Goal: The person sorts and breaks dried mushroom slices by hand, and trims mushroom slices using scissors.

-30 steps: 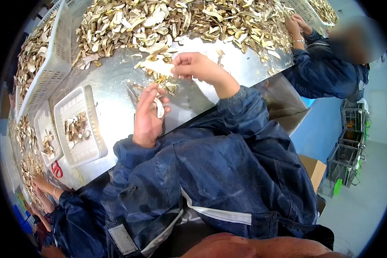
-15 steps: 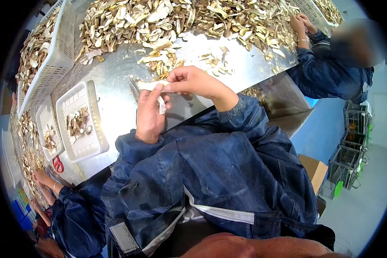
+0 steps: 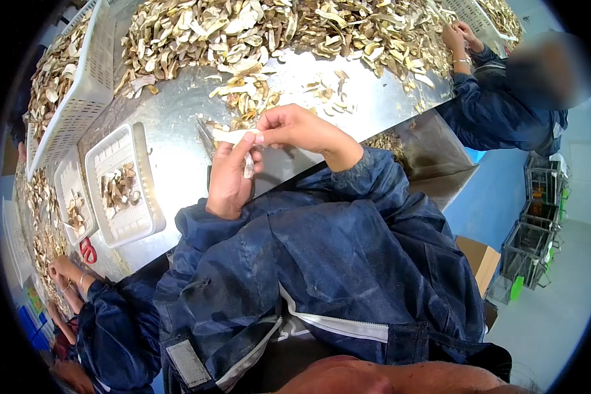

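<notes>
My left hand (image 3: 230, 177) and my right hand (image 3: 302, 133) meet above the metal table's near edge. Thumbs and fingertips of both pinch a pale dried mushroom slice (image 3: 232, 136), which points left. A second whitish piece (image 3: 248, 166) pokes out below the left fingers; its far end is hidden by them. Just left of the slice lies a dark, narrow metal tool (image 3: 205, 138), partly covered by my left hand. Small mushroom slices (image 3: 249, 92) lie loose on the table beyond my fingers.
A large heap of dried mushroom slices (image 3: 243, 29) covers the table's back. At left stand a tall white crate (image 3: 79, 98) and white trays (image 3: 144, 190) with pieces, near red handles (image 3: 87, 249). Co-workers' hands (image 3: 456, 38) work at right and lower left.
The pale slice now shows more of its length and sits slightly lower, turned a little. Both hands have shifted only slightly and keep their pinch.
</notes>
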`<state>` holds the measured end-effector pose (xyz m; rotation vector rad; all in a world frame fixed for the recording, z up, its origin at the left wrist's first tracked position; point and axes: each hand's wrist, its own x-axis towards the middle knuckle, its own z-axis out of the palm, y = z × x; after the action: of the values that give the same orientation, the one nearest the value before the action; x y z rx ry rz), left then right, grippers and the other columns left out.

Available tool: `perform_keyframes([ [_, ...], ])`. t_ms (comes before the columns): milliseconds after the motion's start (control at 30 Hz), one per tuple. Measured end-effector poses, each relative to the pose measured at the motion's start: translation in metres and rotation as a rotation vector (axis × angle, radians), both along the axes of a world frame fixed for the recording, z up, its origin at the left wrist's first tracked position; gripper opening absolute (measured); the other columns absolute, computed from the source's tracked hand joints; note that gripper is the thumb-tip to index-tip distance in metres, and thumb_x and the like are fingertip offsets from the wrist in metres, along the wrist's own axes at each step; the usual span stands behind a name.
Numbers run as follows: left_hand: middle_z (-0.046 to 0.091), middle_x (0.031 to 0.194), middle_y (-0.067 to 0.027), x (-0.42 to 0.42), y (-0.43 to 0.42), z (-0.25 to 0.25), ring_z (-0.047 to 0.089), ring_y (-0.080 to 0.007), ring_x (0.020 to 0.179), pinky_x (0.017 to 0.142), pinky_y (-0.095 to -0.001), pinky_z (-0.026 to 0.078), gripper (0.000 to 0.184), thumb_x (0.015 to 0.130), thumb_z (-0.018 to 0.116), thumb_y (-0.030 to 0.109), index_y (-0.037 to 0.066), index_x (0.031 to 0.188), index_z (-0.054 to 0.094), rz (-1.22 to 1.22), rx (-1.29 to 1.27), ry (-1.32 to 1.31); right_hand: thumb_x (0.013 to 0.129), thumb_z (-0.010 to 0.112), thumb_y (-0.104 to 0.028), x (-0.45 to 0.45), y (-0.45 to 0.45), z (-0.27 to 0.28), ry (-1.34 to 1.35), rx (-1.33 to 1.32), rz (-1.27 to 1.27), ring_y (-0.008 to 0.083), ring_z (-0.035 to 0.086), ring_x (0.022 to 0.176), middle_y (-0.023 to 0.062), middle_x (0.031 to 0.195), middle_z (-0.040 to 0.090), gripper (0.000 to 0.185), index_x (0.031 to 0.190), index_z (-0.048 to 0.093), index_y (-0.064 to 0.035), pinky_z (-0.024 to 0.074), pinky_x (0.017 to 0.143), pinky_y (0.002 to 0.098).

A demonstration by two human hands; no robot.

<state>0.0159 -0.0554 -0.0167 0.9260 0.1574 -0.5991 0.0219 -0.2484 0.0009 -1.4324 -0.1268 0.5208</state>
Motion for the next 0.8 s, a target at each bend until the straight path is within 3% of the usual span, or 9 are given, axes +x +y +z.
perform_keyframes([
  [233, 0.063, 0.087, -0.0021, 0.0, 0.005, 0.0, 0.057, -0.0095, 0.068, 0.054, -0.0228, 0.045, 0.015, 0.096, 0.065, 0.017, 0.006, 0.106, 0.059, 0.067, 0.02, 0.012, 0.09, 0.072, -0.019, 0.003, -0.007, -0.009, 0.042, 0.014, -0.028, 0.0045, 0.054, 0.066, -0.0042, 0.076, 0.062, 0.016, 0.096, 0.071, -0.0049, 0.0428, 0.059, 0.0209],
  [333, 0.063, 0.086, -0.0017, 0.008, 0.031, 0.0, 0.057, -0.0091, 0.069, 0.053, -0.0218, 0.044, 0.014, 0.094, 0.068, 0.017, 0.009, 0.102, 0.06, 0.159, -0.002, 0.006, 0.087, 0.073, -0.018, 0.011, -0.027, -0.018, -0.202, -0.336, -0.198, 0.0066, 0.057, 0.068, -0.0024, 0.078, 0.065, 0.02, 0.103, 0.073, -0.0045, 0.0466, 0.063, 0.0232],
  [367, 0.064, 0.087, -0.002, 0.012, 0.045, 0.002, 0.057, -0.0092, 0.069, 0.054, -0.0219, 0.044, 0.014, 0.094, 0.067, 0.018, 0.009, 0.102, 0.06, 0.246, 0.054, 0.0, 0.086, 0.072, -0.021, 0.012, -0.036, -0.018, -0.363, -0.641, -0.218, 0.0143, 0.063, 0.07, 0.0036, 0.078, 0.068, 0.026, 0.107, 0.074, -0.0058, 0.0507, 0.068, 0.029],
  [400, 0.064, 0.087, -0.0023, 0.016, 0.061, 0.005, 0.057, -0.0092, 0.069, 0.055, -0.0221, 0.044, 0.014, 0.094, 0.067, 0.018, 0.008, 0.102, 0.061, 0.333, 0.109, -0.005, 0.086, 0.071, -0.022, 0.015, -0.038, -0.017, -0.433, -0.763, -0.267, 0.0175, 0.064, 0.071, 0.0059, 0.079, 0.068, 0.027, 0.107, 0.074, -0.0062, 0.0512, 0.068, 0.0309],
  [467, 0.063, 0.085, -0.0028, 0.026, 0.092, 0.016, 0.055, -0.0088, 0.068, 0.055, -0.0219, 0.043, 0.015, 0.095, 0.066, 0.018, 0.007, 0.104, 0.063, 0.535, 0.352, -0.119, 0.086, 0.07, -0.025, 0.019, -0.04, -0.017, -0.574, -1.006, -0.362, 0.0239, 0.066, 0.073, 0.0104, 0.082, 0.068, 0.029, 0.108, 0.073, -0.0069, 0.0521, 0.069, 0.0346],
  [500, 0.062, 0.084, -0.0024, 0.034, 0.119, 0.014, 0.054, -0.0083, 0.068, 0.056, -0.022, 0.042, 0.016, 0.095, 0.066, 0.018, 0.006, 0.106, 0.063, 0.544, 0.477, -0.26, 0.086, 0.067, -0.028, 0.022, -0.036, -0.013, -0.567, -0.921, -0.385, 0.0295, 0.066, 0.076, 0.013, 0.088, 0.069, 0.029, 0.105, 0.073, -0.0074, 0.0526, 0.071, 0.0387],
  [667, 0.062, 0.088, -0.0031, 0.057, 0.204, 0.031, 0.056, -0.009, 0.074, 0.062, -0.025, 0.046, 0.029, 0.094, 0.067, 0.019, -0.001, 0.114, 0.063, 0.695, 1.121, -0.663, 0.085, 0.067, -0.026, 0.056, 0.002, -0.021, -0.703, -0.944, -0.421, 0.0322, 0.066, 0.083, 0.0135, 0.092, 0.067, 0.023, 0.095, 0.072, -0.0062, 0.0529, 0.076, 0.0428],
  [700, 0.065, 0.102, -0.0104, 0.063, 0.229, 0.02, 0.061, -0.0163, 0.087, 0.078, -0.0318, 0.051, 0.04, 0.091, 0.07, 0.024, -0.001, 0.121, 0.061, 0.602, 1.22, -0.691, 0.084, 0.067, -0.026, 0.06, 0.008, -0.022, -0.738, -0.981, -0.422, 0.0334, 0.066, 0.086, 0.0138, 0.093, 0.067, 0.023, 0.094, 0.071, -0.0062, 0.0527, 0.078, 0.0444],
  [800, 0.06, 0.121, -0.0165, 0.057, 0.229, 0.027, 0.058, -0.0251, 0.11, 0.097, -0.0404, 0.044, 0.047, 0.089, 0.071, 0.027, 0.003, 0.127, 0.06, 0.479, 1.921, -0.856, 0.082, 0.067, -0.025, 0.069, 0.014, -0.033, -0.777, -1.096, -0.375, 0.0347, 0.066, 0.089, 0.0143, 0.095, 0.067, 0.021, 0.09, 0.07, -0.006, 0.0529, 0.081, 0.047],
])
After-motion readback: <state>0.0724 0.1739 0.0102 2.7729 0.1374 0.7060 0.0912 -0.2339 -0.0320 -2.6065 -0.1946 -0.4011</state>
